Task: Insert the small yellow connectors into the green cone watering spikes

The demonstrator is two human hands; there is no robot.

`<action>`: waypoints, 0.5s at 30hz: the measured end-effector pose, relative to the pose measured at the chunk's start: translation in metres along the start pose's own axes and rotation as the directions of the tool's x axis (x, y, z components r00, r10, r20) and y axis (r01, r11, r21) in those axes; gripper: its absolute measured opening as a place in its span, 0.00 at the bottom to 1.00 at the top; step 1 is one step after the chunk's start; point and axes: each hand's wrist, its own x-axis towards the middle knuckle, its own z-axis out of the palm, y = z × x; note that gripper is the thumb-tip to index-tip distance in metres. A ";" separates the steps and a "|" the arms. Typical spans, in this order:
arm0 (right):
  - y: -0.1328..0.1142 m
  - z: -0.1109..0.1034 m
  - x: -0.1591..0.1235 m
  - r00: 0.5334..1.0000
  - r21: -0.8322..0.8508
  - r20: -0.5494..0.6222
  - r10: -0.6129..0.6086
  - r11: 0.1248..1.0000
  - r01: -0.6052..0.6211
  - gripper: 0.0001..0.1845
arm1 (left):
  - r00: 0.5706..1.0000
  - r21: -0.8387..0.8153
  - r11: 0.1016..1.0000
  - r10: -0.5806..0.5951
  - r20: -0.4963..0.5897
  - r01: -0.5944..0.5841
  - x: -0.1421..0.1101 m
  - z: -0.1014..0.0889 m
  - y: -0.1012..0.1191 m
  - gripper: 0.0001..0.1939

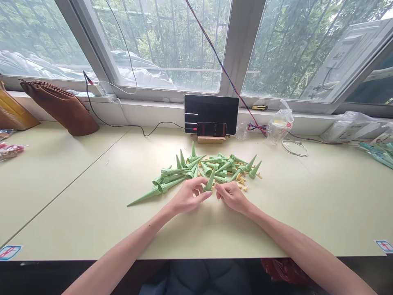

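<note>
My left hand (190, 196) grips a green spike (210, 180) near the tabletop's front edge; my right hand (231, 196), just beside it, pinches closed, perhaps around something small.

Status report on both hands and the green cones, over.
Left hand holding one green cone upright. Right hand close beside it, fingertips pinched. Pile of cones and yellow pieces just beyond.

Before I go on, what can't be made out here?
All in the head view:
- Right hand: curled fingers hide anything held.
- Green cone in left hand: fingers partly cover its base.
- Yellow pieces: other cones hide some.
- Phone: digits too small.
- Red bag: table edge hides part.
</note>
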 end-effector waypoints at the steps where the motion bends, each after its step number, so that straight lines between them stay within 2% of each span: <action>1: 0.000 0.000 0.000 1.000 0.003 0.002 0.001 1.000 -0.001 0.34 | 1.000 -0.002 1.000 -0.001 -0.001 0.001 0.000 0.000 0.000 0.14; 4: 0.000 0.000 0.000 1.000 0.030 0.009 0.002 1.000 -0.003 0.32 | 1.000 -0.020 1.000 -0.015 -0.010 0.014 0.001 0.000 0.001 0.14; 10: -0.005 0.000 -0.001 1.000 0.079 0.006 0.003 0.997 -0.003 0.20 | 0.998 -0.069 0.996 -0.060 -0.013 0.059 0.001 -0.001 0.000 0.17; 15: -0.004 0.000 -0.001 1.000 0.048 0.008 -0.013 0.999 0.012 0.21 | 0.999 -0.059 0.997 -0.052 -0.010 0.052 0.001 -0.001 0.001 0.16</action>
